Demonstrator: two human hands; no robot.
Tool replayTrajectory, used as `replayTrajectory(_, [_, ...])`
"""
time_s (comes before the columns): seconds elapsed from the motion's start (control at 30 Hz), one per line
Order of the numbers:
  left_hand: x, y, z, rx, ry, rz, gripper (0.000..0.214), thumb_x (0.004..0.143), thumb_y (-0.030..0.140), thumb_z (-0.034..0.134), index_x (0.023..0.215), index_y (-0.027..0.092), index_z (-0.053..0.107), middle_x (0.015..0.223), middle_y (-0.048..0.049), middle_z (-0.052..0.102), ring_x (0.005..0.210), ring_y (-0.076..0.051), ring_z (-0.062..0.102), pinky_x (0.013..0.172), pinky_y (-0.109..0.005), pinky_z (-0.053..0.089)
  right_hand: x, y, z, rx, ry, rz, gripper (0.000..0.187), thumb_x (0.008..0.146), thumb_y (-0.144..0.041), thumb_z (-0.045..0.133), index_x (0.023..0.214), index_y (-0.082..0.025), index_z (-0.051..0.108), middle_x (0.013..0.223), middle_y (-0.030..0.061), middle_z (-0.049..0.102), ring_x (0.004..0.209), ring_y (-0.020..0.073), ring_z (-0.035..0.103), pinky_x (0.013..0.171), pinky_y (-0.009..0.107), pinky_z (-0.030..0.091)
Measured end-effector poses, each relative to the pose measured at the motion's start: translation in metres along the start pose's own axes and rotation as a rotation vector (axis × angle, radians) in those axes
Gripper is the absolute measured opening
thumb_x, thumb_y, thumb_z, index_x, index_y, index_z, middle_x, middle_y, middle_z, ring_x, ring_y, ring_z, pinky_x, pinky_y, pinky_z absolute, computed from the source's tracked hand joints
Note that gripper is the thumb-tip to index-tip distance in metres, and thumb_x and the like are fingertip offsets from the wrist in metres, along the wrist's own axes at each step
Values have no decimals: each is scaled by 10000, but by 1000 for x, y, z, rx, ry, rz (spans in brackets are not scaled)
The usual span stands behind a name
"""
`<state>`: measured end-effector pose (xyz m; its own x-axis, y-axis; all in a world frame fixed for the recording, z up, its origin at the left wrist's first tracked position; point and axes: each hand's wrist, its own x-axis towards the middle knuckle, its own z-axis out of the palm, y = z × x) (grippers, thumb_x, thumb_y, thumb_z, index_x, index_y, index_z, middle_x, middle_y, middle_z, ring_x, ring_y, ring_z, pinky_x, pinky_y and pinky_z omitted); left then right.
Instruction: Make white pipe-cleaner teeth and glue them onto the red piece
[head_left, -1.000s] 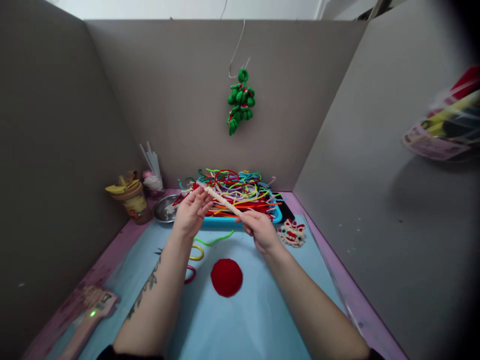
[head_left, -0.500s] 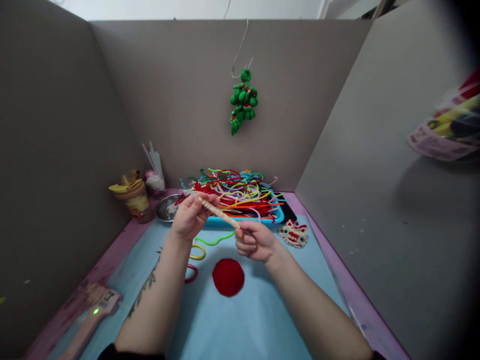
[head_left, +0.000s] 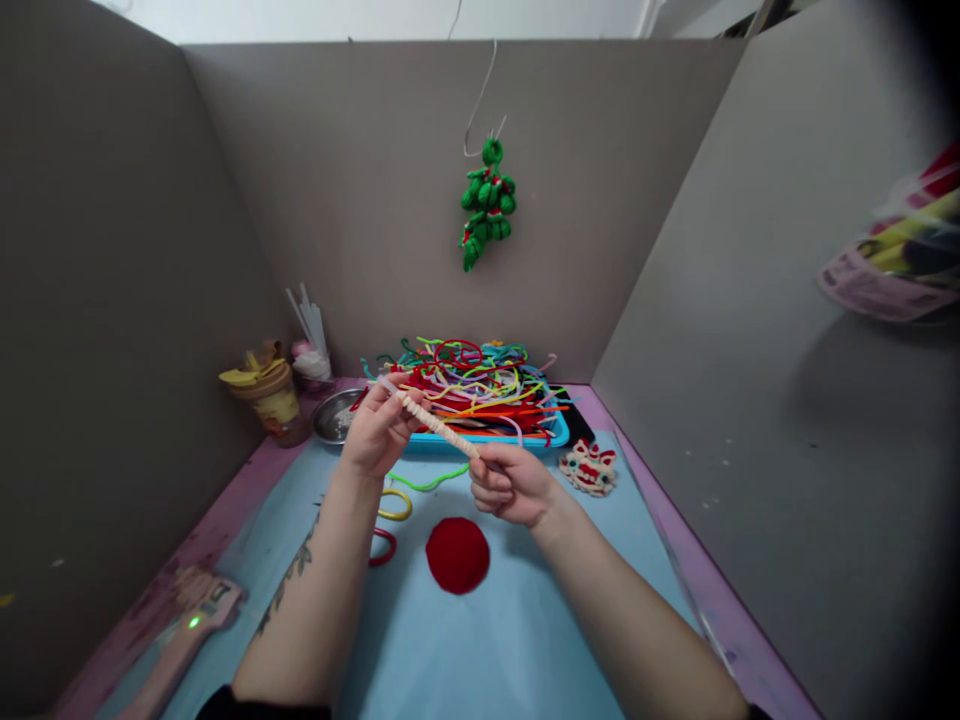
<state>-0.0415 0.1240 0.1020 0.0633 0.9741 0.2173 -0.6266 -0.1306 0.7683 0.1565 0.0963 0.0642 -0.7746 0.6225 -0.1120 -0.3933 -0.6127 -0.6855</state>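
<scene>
A cream, fuzzy wound stick (head_left: 442, 430), like a pipe cleaner coiled tightly round a thin rod, slants between my hands above the table. My left hand (head_left: 380, 430) is closed lightly on its upper left end, thumb against fingers, and a pale tip pokes out past them. At the lower right end, my right hand (head_left: 510, 482) is wrapped round the stick, hiding that end. Below lies a red fuzzy disc (head_left: 457, 555). A yellow loop (head_left: 396, 504) and a red loop (head_left: 383, 548), like handles, show beside my left forearm, which hides the rest.
A blue tray (head_left: 559, 432) heaped with coloured pipe cleaners (head_left: 480, 385) stands at the back. A metal bowl (head_left: 330, 418), pots (head_left: 274, 400), a cream-and-red animal face (head_left: 589, 467), a green pipe cleaner (head_left: 431, 485) and a pink glue gun (head_left: 199, 620) surround the hands. Grey panels enclose three sides.
My left fingers have shifted and lifted slightly at the stick's upper end, where the pale tip shows more clearly. My right hand keeps its grip with little movement.
</scene>
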Motion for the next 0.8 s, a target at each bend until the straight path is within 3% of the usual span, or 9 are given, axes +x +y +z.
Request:
replayTrajectory(0.17, [0,-1,1,-66,-97,44,333,582,294,833,781,214,578,685,43,651,693,-123,660,630,-213,539,2,3,2,-36,7,-4,232,789,-312,514,618,-157,527,346,-105,252,325,49,160,374,194,150])
replayTrajectory(0.27, [2,0,-2,-61,-81,27,322,585,281,833,783,200,593,700,33,665,683,-116,662,637,-205,541,2,4,6,-244,97,-53,257,775,-366,558,640,-148,553,382,-80,360,348,49,254,387,199,191])
replayTrajectory(0.33, [3,1,-2,-23,-28,-17,324,586,266,833,807,190,609,723,18,679,660,-110,658,608,-192,534,2,4,10,-495,207,-168,246,770,-385,609,774,-139,597,539,-24,536,460,72,433,446,201,299])
replayTrajectory(0.4, [4,0,0,46,8,-80,323,585,261,833,815,175,622,765,-5,691,669,-118,658,572,-185,523,2,4,15,-717,339,-338,348,755,-373,659,1022,-166,576,826,32,630,675,115,562,578,227,414])
replayTrajectory(0.47, [3,-3,5,120,12,-139,308,584,254,835,798,159,635,779,-15,687,684,-118,651,564,-180,515,1,5,19,-879,461,-510,520,751,-347,678,1214,-222,477,1055,62,598,829,144,587,707,274,466])
replayTrajectory(0.53, [1,-9,11,163,-12,-193,294,568,240,843,766,144,647,748,-6,666,671,-101,629,583,-177,510,0,7,23,-1029,548,-652,535,780,-311,649,1271,-251,442,1135,73,570,874,159,592,765,306,480])
replayTrajectory(0.67, [-3,-22,21,165,-84,-256,298,541,238,856,745,140,662,698,9,628,617,-73,574,556,-160,467,-3,9,28,-1229,596,-829,426,826,-235,578,1244,-248,496,1028,53,611,852,161,593,759,295,491])
replayTrajectory(0.8, [-5,-30,26,189,-116,-274,289,567,270,846,751,146,660,679,10,603,590,-79,545,516,-170,423,-5,9,28,-1238,596,-845,417,848,-213,528,1262,-239,490,833,9,613,644,115,549,618,237,472])
